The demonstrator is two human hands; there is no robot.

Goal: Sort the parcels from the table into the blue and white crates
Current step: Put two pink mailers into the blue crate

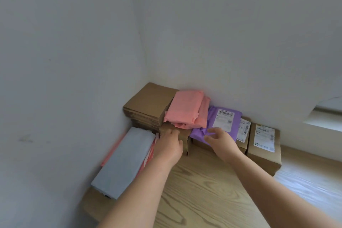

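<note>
Parcels are piled in the wall corner of a wooden table (212,200). My left hand (169,146) grips a small brown cardboard parcel (185,139) at the foot of the pile. Two pink mailers (187,110) lie stacked just above it, resting on a stack of brown cardboard envelopes (148,105). My right hand (221,139) hovers with fingers spread over a purple mailer (219,123) that carries a white label. No blue or white crate is in view.
A grey mailer (124,163) lies at the left over pink ones and a brown box. Two labelled brown boxes (263,146) stand at the right against the wall. A window sill (325,118) is at the far right.
</note>
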